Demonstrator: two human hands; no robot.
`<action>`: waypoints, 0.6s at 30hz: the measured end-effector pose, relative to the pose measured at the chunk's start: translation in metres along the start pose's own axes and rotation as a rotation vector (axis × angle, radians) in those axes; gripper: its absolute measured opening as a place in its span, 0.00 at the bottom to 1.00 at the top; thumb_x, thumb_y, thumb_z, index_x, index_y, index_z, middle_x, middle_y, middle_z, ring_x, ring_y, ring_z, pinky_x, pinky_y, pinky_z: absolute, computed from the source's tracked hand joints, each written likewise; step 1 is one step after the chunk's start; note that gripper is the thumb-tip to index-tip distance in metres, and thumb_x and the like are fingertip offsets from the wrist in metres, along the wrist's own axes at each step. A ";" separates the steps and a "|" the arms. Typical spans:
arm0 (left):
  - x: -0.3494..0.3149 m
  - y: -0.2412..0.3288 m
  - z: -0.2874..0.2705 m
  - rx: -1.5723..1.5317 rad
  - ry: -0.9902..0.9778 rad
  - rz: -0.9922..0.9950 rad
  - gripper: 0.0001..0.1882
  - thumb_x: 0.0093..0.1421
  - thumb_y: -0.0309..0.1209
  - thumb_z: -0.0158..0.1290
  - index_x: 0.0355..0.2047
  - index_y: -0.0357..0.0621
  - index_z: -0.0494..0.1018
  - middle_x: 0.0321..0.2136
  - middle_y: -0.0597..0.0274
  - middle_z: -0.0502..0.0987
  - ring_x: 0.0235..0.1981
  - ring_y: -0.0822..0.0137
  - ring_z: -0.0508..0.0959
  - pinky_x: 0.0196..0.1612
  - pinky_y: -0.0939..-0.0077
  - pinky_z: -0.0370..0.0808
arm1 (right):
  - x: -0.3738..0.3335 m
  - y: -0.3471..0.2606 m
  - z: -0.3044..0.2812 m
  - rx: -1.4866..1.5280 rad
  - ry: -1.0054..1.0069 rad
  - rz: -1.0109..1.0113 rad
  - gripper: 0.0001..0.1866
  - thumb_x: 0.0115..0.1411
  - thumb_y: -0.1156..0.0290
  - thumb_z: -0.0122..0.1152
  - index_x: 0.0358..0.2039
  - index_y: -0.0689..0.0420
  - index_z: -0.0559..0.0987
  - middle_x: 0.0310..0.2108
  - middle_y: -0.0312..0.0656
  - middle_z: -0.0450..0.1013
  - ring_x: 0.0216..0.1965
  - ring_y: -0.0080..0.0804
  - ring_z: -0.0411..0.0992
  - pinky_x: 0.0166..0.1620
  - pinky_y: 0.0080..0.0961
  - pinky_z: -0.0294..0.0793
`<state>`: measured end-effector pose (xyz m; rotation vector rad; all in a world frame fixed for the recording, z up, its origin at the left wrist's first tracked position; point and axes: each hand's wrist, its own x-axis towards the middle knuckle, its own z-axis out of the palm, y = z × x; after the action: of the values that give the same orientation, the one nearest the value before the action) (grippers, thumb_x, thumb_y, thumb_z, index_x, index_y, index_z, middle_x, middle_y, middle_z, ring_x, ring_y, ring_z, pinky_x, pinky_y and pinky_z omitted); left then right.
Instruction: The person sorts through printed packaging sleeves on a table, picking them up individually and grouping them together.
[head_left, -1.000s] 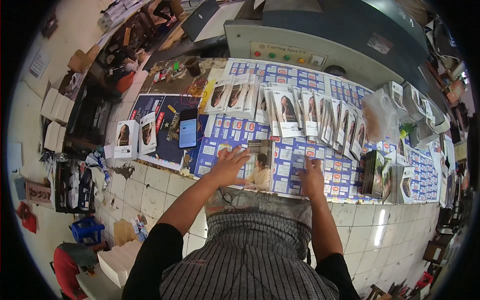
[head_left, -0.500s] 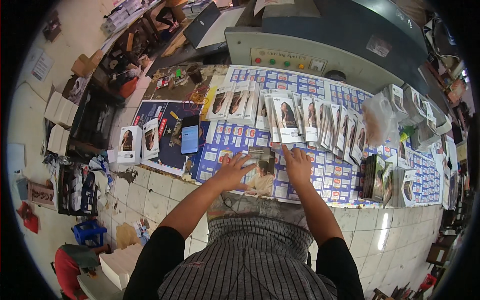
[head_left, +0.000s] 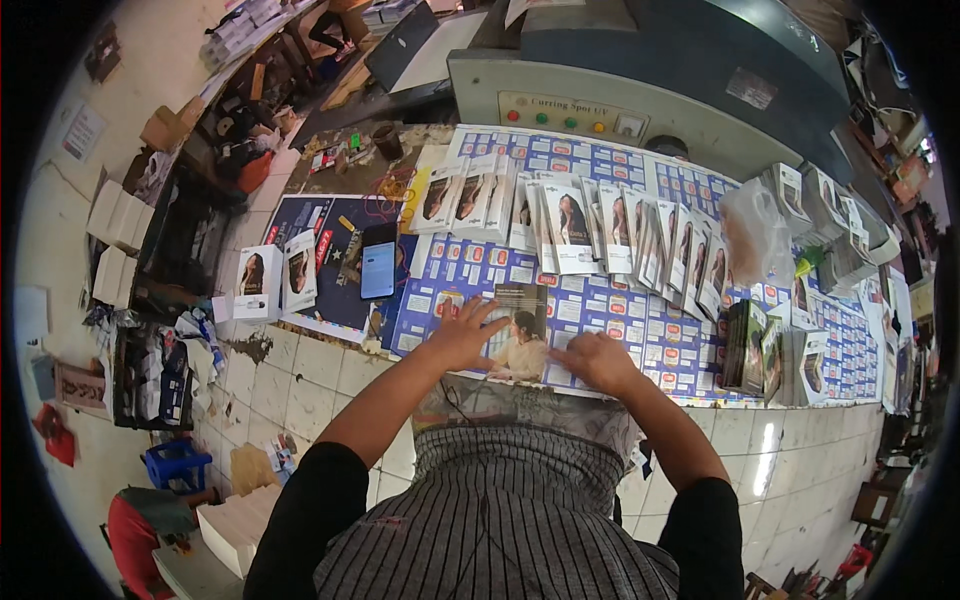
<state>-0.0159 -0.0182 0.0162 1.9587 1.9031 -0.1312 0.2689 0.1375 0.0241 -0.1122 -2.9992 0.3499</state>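
Note:
A folded-looking printed leaflet (head_left: 520,338) with a dark top and a photo of a person in a pale top lies flat at the table's front edge. My left hand (head_left: 460,336) rests on its left side, fingers spread and stretched out, holding nothing. At its right edge is my right hand (head_left: 598,362), index finger extended toward the leaflet and the other fingers partly bent; no object shows in it. Just beyond both hands, white-edged printed packets (head_left: 572,228) stand in an overlapping, fanned row.
Blue printed sheets (head_left: 460,272) cover the table. A phone (head_left: 379,262) and two packet stacks (head_left: 258,282) are on the left. To the right stand dark booklets (head_left: 744,345), a clear plastic bag (head_left: 755,232) and more packets (head_left: 812,362). A grey machine (head_left: 640,75) stands behind.
My right hand has drawn back toward me from the packet row to the leaflet's right edge, its fingers bending more. The left hand stays on the leaflet's left side.

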 end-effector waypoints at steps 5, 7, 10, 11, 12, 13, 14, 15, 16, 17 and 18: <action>-0.002 -0.008 0.009 0.001 0.023 0.026 0.49 0.52 0.60 0.60 0.70 0.62 0.56 0.72 0.56 0.47 0.73 0.45 0.43 0.65 0.21 0.42 | -0.028 -0.005 -0.013 0.065 -0.138 0.018 0.26 0.58 0.65 0.60 0.59 0.44 0.75 0.38 0.37 0.72 0.45 0.37 0.72 0.51 0.39 0.70; -0.003 -0.010 0.012 0.011 0.031 0.034 0.48 0.54 0.61 0.59 0.70 0.62 0.55 0.73 0.56 0.46 0.73 0.45 0.42 0.66 0.23 0.41 | -0.033 0.003 -0.009 0.027 -0.069 0.201 0.27 0.58 0.64 0.61 0.60 0.47 0.74 0.40 0.38 0.72 0.46 0.38 0.72 0.52 0.41 0.69; -0.009 -0.012 0.016 -0.022 0.024 0.038 0.48 0.56 0.61 0.57 0.72 0.63 0.52 0.74 0.58 0.41 0.75 0.49 0.38 0.70 0.34 0.40 | -0.031 0.013 0.006 -0.004 0.088 0.446 0.30 0.57 0.62 0.64 0.60 0.53 0.72 0.47 0.43 0.72 0.49 0.42 0.71 0.54 0.44 0.68; -0.011 -0.012 0.014 -0.035 0.027 0.039 0.47 0.56 0.61 0.57 0.72 0.62 0.52 0.75 0.60 0.40 0.75 0.50 0.38 0.70 0.36 0.39 | -0.023 0.006 0.010 -0.096 0.210 0.461 0.31 0.56 0.63 0.65 0.60 0.54 0.72 0.49 0.45 0.72 0.50 0.44 0.71 0.55 0.44 0.68; -0.012 -0.011 0.013 -0.048 0.030 0.041 0.47 0.57 0.61 0.56 0.72 0.62 0.52 0.75 0.61 0.40 0.75 0.52 0.37 0.71 0.37 0.38 | -0.013 -0.002 0.015 -0.189 0.332 0.475 0.32 0.55 0.63 0.66 0.61 0.55 0.71 0.51 0.47 0.71 0.51 0.46 0.70 0.56 0.43 0.68; -0.011 -0.012 0.013 -0.046 0.035 0.042 0.47 0.57 0.61 0.56 0.72 0.62 0.52 0.75 0.61 0.40 0.75 0.52 0.37 0.71 0.37 0.38 | -0.006 -0.016 0.028 0.011 0.259 0.545 0.32 0.56 0.63 0.67 0.60 0.58 0.70 0.54 0.52 0.69 0.54 0.51 0.69 0.57 0.44 0.68; -0.013 -0.013 0.017 -0.052 0.051 0.038 0.47 0.57 0.61 0.56 0.72 0.62 0.53 0.75 0.61 0.41 0.75 0.52 0.38 0.71 0.37 0.37 | 0.005 -0.040 0.038 0.233 0.241 0.634 0.36 0.58 0.61 0.67 0.64 0.61 0.65 0.54 0.58 0.68 0.54 0.56 0.68 0.59 0.47 0.68; -0.014 -0.015 0.021 -0.057 0.069 0.036 0.47 0.57 0.61 0.56 0.72 0.62 0.53 0.75 0.61 0.41 0.75 0.53 0.38 0.71 0.37 0.37 | 0.015 -0.061 0.043 0.531 0.180 0.770 0.44 0.57 0.58 0.69 0.67 0.63 0.58 0.54 0.62 0.67 0.53 0.58 0.69 0.57 0.46 0.70; -0.014 -0.016 0.025 -0.056 0.073 0.037 0.47 0.57 0.61 0.56 0.72 0.62 0.53 0.75 0.61 0.41 0.75 0.53 0.38 0.71 0.37 0.37 | 0.024 -0.076 0.039 0.774 0.201 0.810 0.51 0.56 0.56 0.71 0.70 0.63 0.51 0.53 0.63 0.68 0.51 0.56 0.71 0.55 0.42 0.73; -0.016 -0.017 0.028 -0.052 0.103 0.052 0.46 0.57 0.61 0.55 0.71 0.62 0.53 0.75 0.61 0.41 0.75 0.53 0.39 0.71 0.38 0.37 | 0.033 -0.088 0.043 0.945 0.290 0.883 0.48 0.55 0.57 0.71 0.68 0.64 0.56 0.52 0.61 0.69 0.50 0.53 0.73 0.53 0.40 0.74; -0.017 -0.018 0.030 -0.049 0.131 0.067 0.46 0.57 0.61 0.55 0.71 0.62 0.54 0.75 0.61 0.42 0.75 0.54 0.39 0.71 0.38 0.36 | 0.039 -0.095 0.044 1.117 0.379 0.952 0.44 0.55 0.58 0.71 0.66 0.65 0.61 0.51 0.59 0.71 0.49 0.49 0.74 0.51 0.38 0.74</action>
<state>-0.0286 -0.0448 -0.0098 2.0406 1.8994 0.0638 0.2194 0.0389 0.0078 -1.2531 -1.7912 1.7074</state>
